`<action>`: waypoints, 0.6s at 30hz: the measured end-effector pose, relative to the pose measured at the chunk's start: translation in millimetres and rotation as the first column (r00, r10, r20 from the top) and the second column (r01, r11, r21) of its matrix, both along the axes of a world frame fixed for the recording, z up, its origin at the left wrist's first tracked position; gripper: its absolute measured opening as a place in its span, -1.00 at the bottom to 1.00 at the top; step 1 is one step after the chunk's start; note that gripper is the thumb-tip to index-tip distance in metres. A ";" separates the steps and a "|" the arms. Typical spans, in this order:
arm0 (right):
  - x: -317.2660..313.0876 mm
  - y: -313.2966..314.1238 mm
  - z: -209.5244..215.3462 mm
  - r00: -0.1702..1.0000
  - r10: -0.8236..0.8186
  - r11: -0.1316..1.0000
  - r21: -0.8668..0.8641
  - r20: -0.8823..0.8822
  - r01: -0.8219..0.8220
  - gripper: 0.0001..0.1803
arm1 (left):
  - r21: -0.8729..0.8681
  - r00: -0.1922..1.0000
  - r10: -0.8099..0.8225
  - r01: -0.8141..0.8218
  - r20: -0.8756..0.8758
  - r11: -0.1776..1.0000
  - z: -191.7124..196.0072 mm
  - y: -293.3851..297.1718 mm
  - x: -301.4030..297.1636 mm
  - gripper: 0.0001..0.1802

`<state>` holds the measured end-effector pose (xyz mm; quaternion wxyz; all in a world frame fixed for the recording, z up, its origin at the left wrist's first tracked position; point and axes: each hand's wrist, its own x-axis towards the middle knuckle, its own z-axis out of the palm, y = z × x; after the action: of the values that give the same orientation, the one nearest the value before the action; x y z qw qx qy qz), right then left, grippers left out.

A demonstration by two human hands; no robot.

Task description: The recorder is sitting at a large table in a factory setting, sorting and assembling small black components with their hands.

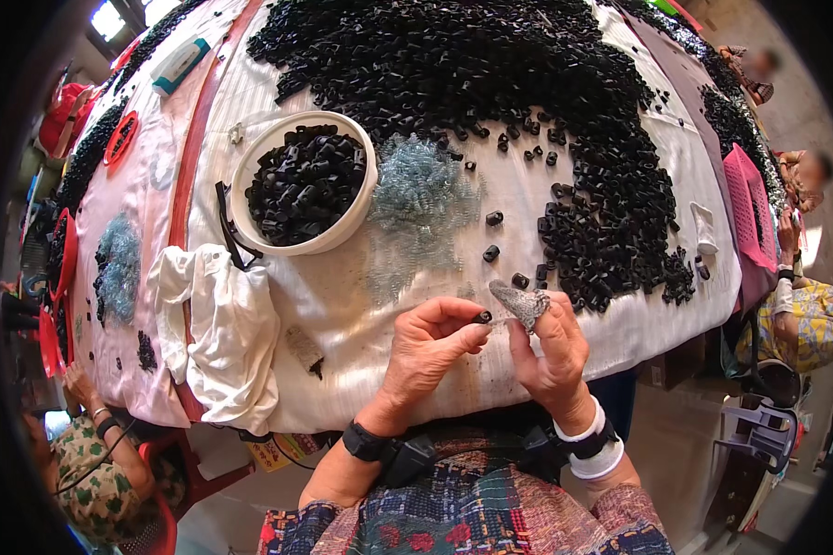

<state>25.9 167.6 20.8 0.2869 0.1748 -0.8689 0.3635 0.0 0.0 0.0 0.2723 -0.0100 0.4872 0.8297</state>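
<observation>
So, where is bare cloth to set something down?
Bare: between white bucket and left hand, left of bluish pieces; and between black pieces and pink basket, beyond the white pouch. Crowded: the far middle, under black pieces.

White-covered desk (352, 324) bore: broad heap of black parts (472, 55); round white tub (333, 240); clear bluish pieces (421, 190); crumpled white cloth (222, 342).
</observation>
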 end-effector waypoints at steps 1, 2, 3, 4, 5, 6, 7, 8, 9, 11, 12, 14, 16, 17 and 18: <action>-1.0 3.1 1.0 0.998 -0.051 0.999 0.017 -0.022 0.051 -0.59 | -0.025 1.000 0.010 -0.010 -0.001 1.000 0.7 -0.2 0.1 -0.77; -0.6 6.0 1.7 0.994 -0.102 0.994 0.034 -0.045 0.103 -0.59 | -0.051 1.000 0.019 -0.019 -0.001 0.999 0.6 -0.4 0.1 -0.77; 1.2 9.1 1.6 0.993 -0.106 0.993 0.040 -0.046 0.108 -0.59 | -0.045 1.000 0.015 -0.015 -0.002 0.999 -0.6 -0.3 -0.1 -0.77; 3.6 12.2 0.1 0.981 -0.193 0.981 -0.009 0.015 0.193 -0.62 | -0.028 1.000 0.028 -0.028 -0.002 0.999 -2.6 -0.1 -0.1 -0.78; 5.3 15.8 -1.8 0.958 -0.276 0.958 -0.053 0.079 0.280 -0.64 | -0.010 0.999 0.041 -0.041 -0.003 0.999 -3.7 0.6 -0.1 -0.79; 5.5 19.3 -5.1 0.955 -0.289 0.957 -0.006 0.061 0.290 -0.67 | -0.008 0.999 0.038 -0.038 -0.002 0.999 -3.6 0.6 0.3 -0.79; 6.8 21.7 -7.8 0.954 -0.293 0.956 -0.004 0.061 0.294 -0.67 | -0.032 0.999 0.050 -0.050 -0.002 0.998 -3.0 0.8 0.7 -0.81; 8.4 23.7 -10.2 0.962 -0.269 0.963 0.034 0.043 0.267 -0.67 | -0.056 0.998 0.062 -0.062 -0.002 0.996 -2.6 1.0 1.0 -0.83; 9.5 25.8 -12.0 0.969 -0.244 0.967 0.074 0.026 0.242 -0.67 | -0.052 0.998 0.058 -0.058 -0.002 0.997 -1.8 1.5 1.0 -0.83; 10.1 27.9 -13.3 0.967 -0.253 0.961 0.111 -0.012 0.252 -0.68 | -0.052 0.998 0.057 -0.057 -0.007 0.997 -0.6 2.2 0.9 -0.83; 9.6 28.3 -13.2 0.966 -0.256 0.958 0.125 -0.022 0.257 -0.68 | -0.051 0.998 0.055 -0.055 -0.007 0.997 -1.4 1.8 1.0 -0.83; 7.5 30.8 -13.6 0.965 -0.262 0.954 0.139 -0.032 0.264 -0.68 | -0.048 0.998 0.061 -0.061 0.004 0.997 -3.0 1.2 1.2 -0.82; 6.3 36.0 -14.2 0.960 -0.280 0.952 0.128 -0.009 0.279 -0.67 | -0.042 0.998 0.061 -0.061 0.008 0.997 -2.8 1.8 1.5 -0.82; 8.3 37.9 -15.4 0.959 -0.284 0.950 0.130 -0.009 0.283 -0.67 | -0.038 0.998 0.065 -0.065 0.010 0.997 -2.9 1.9 1.7 -0.82; 10.4 39.5 -17.7 0.960 -0.279 0.953 0.128 0.010 0.276 -0.67 | -0.037 0.998 0.063 -0.063 0.010 0.997 -3.6 1.1 1.3 -0.82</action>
<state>36.3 207.0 3.1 0.3114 0.0638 -0.9099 0.2666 1.3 1.1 -3.6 0.2483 -0.0349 0.5004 0.8287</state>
